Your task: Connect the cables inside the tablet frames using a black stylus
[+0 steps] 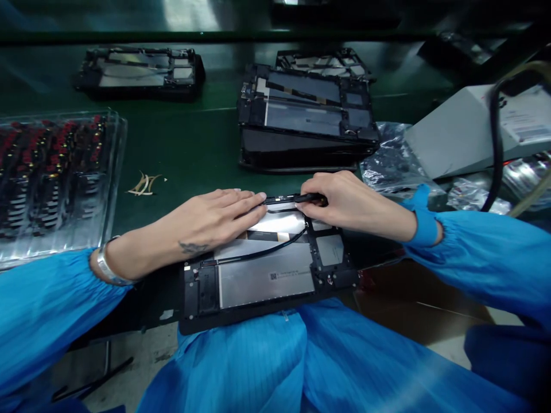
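Observation:
An opened tablet (275, 275) lies at the table's front edge, its silver battery, black frame and a curved black cable exposed. My left hand (219, 218) rests flat over its upper left part, fingers stretched together toward the far edge. At that far edge, my right hand (333, 198) is closed in a pinch around a slim black tool (316, 199). The tool's tip meets the black strip along the tablet's edge; its exact kind is hard to make out. The fingers of both hands hide parts of that edge.
Beyond the hands stands a stack of opened tablets (307, 120), with another stack (142, 71) at the far left. A clear plastic tray (116, 172) holds rows of small parts. Peeled strips (145, 183) lie beside it. On the right are a white box (460, 132), plastic bags (387, 158) and a dark cable (496, 143).

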The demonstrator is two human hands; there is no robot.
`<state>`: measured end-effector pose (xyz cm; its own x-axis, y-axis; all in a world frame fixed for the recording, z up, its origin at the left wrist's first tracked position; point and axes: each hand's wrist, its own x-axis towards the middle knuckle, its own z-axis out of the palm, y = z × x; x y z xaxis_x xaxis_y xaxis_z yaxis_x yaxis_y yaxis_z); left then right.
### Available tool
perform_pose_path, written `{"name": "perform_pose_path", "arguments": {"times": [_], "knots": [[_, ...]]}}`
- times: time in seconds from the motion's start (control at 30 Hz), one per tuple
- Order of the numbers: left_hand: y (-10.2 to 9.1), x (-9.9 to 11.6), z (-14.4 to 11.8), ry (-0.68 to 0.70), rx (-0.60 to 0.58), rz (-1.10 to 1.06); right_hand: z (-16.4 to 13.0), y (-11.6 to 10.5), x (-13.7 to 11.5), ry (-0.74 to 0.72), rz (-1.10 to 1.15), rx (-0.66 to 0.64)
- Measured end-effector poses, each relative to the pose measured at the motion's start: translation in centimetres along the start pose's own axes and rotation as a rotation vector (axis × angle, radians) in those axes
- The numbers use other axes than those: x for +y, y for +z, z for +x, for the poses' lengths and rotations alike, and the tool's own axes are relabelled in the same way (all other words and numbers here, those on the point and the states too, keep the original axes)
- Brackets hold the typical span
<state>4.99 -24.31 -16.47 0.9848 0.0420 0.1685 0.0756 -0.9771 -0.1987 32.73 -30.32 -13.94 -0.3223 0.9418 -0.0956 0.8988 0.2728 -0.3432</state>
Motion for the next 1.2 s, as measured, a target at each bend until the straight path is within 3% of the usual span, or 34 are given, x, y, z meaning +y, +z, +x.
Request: {"name": "perform_pose_path", "arguments": {"times": [0.17,0.57,0.6,0.67,0.77,0.8,0.9,0.97,1.07,1.2], "knots": [[0.2,0.4,0.1,-0.011,0.051,0.053,0.2,-0.1,-0.1,0.010,-0.042,-0.033],[-0.9,1.1,2.0,0.037,-0.054,0.216,0.2,0.3,0.2,-0.007,-0.046,-0.008],[-0.9,1.2,2.3,0.029,-0.072,0.222,0.1,0.3,0.3,-0.033,-0.052,0.044],[-1.1,1.5,3.3,0.009,-0.104,0.230,-0.8,0.2,-0.1,-0.110,-0.010,0.266],[-1.2,1.4,4.7,0.001,-0.119,0.210,-3.8,0.8,-2.4,-0.210,0.313,0.621],[-1.2,1.2,5.1,0.002,-0.127,0.183,-4.9,1.3,-3.7,-0.235,0.476,0.632],[-0.7,-0.1,5.8,-0.099,-0.157,-0.006,-7.6,4.5,-7.4,-0.447,0.890,0.477],[-0.5,-1.1,6.1,-0.233,-0.161,-0.221,-8.1,7.2,-9.1,-0.476,0.903,0.446],[-0.7,-2.4,6.7,-0.367,-0.205,-0.546,-7.3,10.3,-10.2,-0.499,0.869,0.598],[-2.5,-3.9,7.2,-0.437,-0.237,-0.735,-6.2,11.1,-10.1,-0.474,0.816,0.730]]}}
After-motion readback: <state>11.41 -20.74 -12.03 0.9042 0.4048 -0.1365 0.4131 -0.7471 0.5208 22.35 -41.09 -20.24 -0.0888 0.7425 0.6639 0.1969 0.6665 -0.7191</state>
